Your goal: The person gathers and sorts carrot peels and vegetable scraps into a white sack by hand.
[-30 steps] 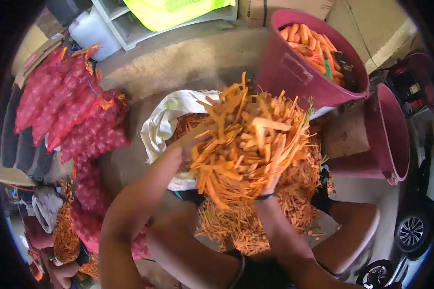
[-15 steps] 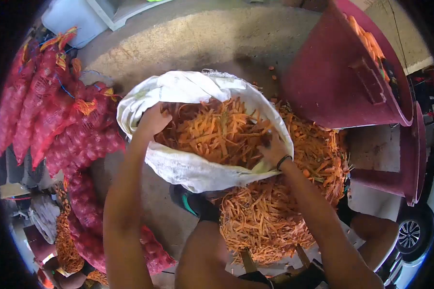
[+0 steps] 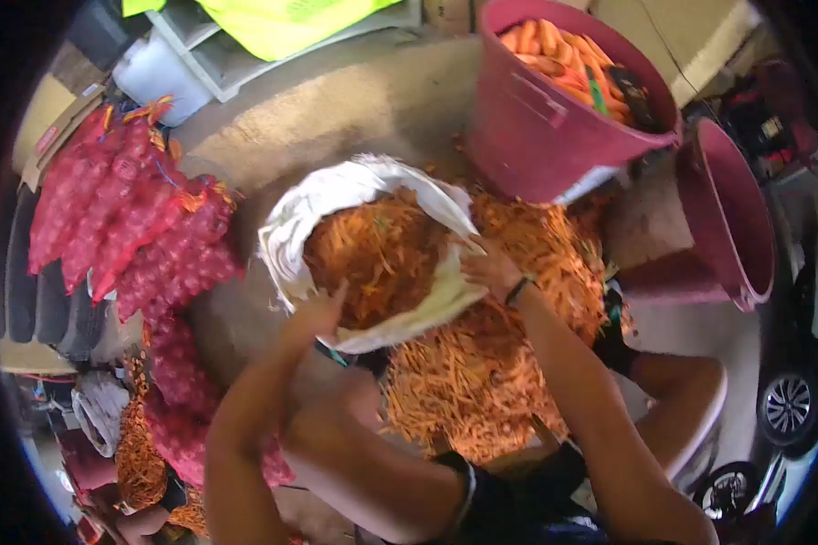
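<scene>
A white woven sack (image 3: pixel 293 204) stands with its mouth wide and rolled back, filled with orange carrot peelings (image 3: pixel 373 254). My left hand (image 3: pixel 318 315) grips the sack's near-left rim, the thumb showing on the inner side. On the right rim, my right hand (image 3: pixel 493 270) has its fingers over the cloth edge; a dark band circles that wrist. A large heap of peelings (image 3: pixel 473 391) lies on the floor between my legs and beside the sack, under my right forearm.
A dark red tub (image 3: pixel 536 136) holding peeled carrots (image 3: pixel 563 54) stands at the back right. Another red tub (image 3: pixel 736 218) is tipped beside it. Stuffed red mesh sacks (image 3: pixel 109 200) line the left. A yellow cloth (image 3: pixel 291 23) hangs over a grey shelf at the back.
My left hand has shifted from inside the sack's left side to its near rim. My right hand has come out of the peelings onto the right rim. The view has also shifted.
</scene>
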Action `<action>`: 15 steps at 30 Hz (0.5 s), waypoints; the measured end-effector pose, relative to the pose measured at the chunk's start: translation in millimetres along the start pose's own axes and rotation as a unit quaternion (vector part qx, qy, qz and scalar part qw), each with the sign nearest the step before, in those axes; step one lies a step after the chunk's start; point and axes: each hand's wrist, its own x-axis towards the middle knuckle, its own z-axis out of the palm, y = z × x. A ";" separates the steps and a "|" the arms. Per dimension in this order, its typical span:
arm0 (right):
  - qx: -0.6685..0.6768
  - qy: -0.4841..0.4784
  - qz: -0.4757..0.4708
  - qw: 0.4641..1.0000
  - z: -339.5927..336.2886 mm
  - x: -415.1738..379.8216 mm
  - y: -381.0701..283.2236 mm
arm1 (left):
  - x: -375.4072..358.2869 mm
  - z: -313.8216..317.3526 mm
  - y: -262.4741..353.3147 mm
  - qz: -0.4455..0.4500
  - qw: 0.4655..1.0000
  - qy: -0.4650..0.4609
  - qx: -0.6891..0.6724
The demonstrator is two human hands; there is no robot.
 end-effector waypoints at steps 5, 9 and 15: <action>0.083 0.108 -0.056 0.989 -59.0 -113.6 -68.5 | -21.7 -51.3 30.9 0.198 0.957 0.149 -0.148; 0.023 0.415 -0.157 0.896 -176.3 -166.6 -5.4 | -46.5 -95.5 144.1 0.253 0.875 0.074 -0.406; -0.182 0.427 -0.008 0.886 -254.6 -178.1 42.7 | -3.5 42.1 318.2 0.014 0.659 0.189 -0.728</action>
